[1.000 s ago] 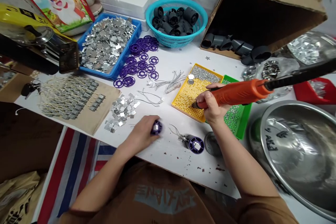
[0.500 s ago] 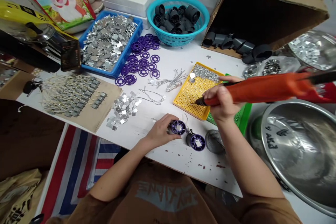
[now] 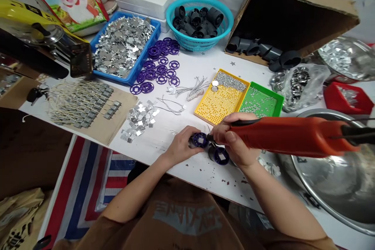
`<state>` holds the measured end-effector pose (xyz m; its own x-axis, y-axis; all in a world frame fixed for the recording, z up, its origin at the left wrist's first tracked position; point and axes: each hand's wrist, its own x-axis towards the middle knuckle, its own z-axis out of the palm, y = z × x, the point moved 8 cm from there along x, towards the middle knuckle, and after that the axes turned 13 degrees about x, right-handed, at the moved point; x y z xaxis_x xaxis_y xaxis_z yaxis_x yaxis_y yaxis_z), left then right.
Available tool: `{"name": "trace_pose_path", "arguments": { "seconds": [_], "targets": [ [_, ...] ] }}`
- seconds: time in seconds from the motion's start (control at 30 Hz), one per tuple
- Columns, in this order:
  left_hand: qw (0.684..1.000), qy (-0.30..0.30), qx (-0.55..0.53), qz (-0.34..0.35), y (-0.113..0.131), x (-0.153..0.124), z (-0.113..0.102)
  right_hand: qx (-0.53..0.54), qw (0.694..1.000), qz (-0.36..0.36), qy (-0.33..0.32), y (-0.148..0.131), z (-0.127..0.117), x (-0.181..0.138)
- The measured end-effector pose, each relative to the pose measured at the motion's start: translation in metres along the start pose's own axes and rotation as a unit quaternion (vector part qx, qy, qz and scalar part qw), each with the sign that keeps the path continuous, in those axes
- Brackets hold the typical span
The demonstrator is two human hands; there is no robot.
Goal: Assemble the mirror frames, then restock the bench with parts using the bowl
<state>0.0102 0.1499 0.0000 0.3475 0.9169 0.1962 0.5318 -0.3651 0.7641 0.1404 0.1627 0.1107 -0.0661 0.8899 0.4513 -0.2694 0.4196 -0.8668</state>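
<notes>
My left hand [image 3: 185, 143] is closed around a dark cylindrical housing with a purple ring [image 3: 200, 140] on its face and a small silver square in the middle. In my right hand [image 3: 238, 144] is an orange electric screwdriver [image 3: 293, 134], lying nearly level, its black tip beside the right edge of the purple ring. Whether the tip touches a screw cannot be made out. Just right of the held housing lies a second dark housing with a purple ring [image 3: 221, 156], tilted on the table. Above my hands stands a yellow perforated tray [image 3: 218, 103] of small screws, touching a green tray [image 3: 260, 101].
Silver squares [image 3: 140, 119] lie left of my hands, near wired grey blocks [image 3: 88, 105] on cardboard. Purple rings [image 3: 161, 70], a blue tray [image 3: 129, 80] of metal pieces and a turquoise basket [image 3: 199, 43] sit behind. A steel basin [image 3: 336, 195] and a cardboard box [image 3: 310, 4] stand at right.
My right hand has brought the screwdriver from over the yellow tray down to the housing in my left hand. The green tray shows more fully now. My left hand has stayed put.
</notes>
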Motion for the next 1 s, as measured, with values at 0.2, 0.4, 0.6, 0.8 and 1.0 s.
{"name": "trace_pose_path", "arguments": {
  "seconds": [0.2,0.4,0.6,0.8,1.0],
  "targets": [
    [1.0,0.0,-0.002,0.001,0.001,0.0,0.0,0.004,1.0,0.008,0.0,0.007,0.001,-0.001],
    [1.0,-0.006,-0.012,-0.005,0.0,0.002,0.0,0.028,0.997,0.059,-0.03,0.017,0.011,0.008],
    [1.0,0.001,-0.006,-0.012,-0.003,0.0,0.001,0.055,0.989,0.116,-0.071,0.032,0.016,0.013],
    [1.0,0.026,0.001,-0.009,-0.001,-0.003,0.001,0.073,0.991,0.09,-0.071,0.018,0.01,0.019],
    [0.997,0.067,0.023,0.007,0.003,0.004,0.004,0.018,0.991,-0.077,0.11,0.011,-0.047,0.054]
  ]
}}
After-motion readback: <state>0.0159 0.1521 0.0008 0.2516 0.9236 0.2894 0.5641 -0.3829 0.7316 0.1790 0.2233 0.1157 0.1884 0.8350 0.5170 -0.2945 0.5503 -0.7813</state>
